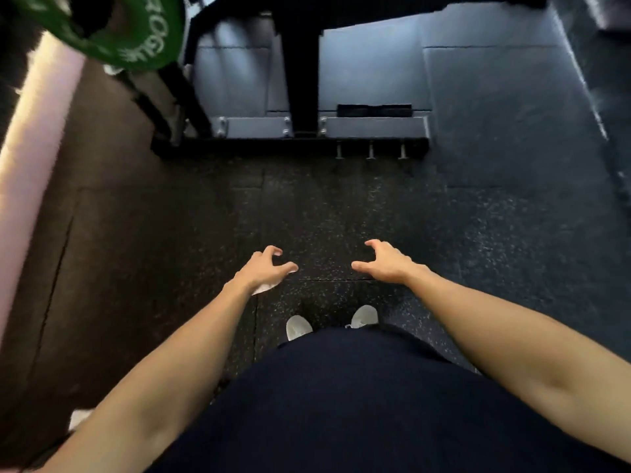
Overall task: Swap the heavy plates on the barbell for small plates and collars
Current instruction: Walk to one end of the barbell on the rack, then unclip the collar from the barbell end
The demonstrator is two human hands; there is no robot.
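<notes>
A green plate (112,32) with white lettering fills the top left corner, partly cut off by the frame edge. My left hand (264,268) and my right hand (386,262) are stretched out in front of me above the dark rubber floor, fingers spread and curled, with nothing in either. They hover about a body width apart, well below and right of the green plate. No barbell, small plate or collar is in view.
A black rack base (290,145) with a black upright post (302,73) and three metal pegs (370,151) lies across the floor ahead. A pale wall strip (37,138) runs down the left. My white shoes (298,327) stand on the speckled floor below my hands.
</notes>
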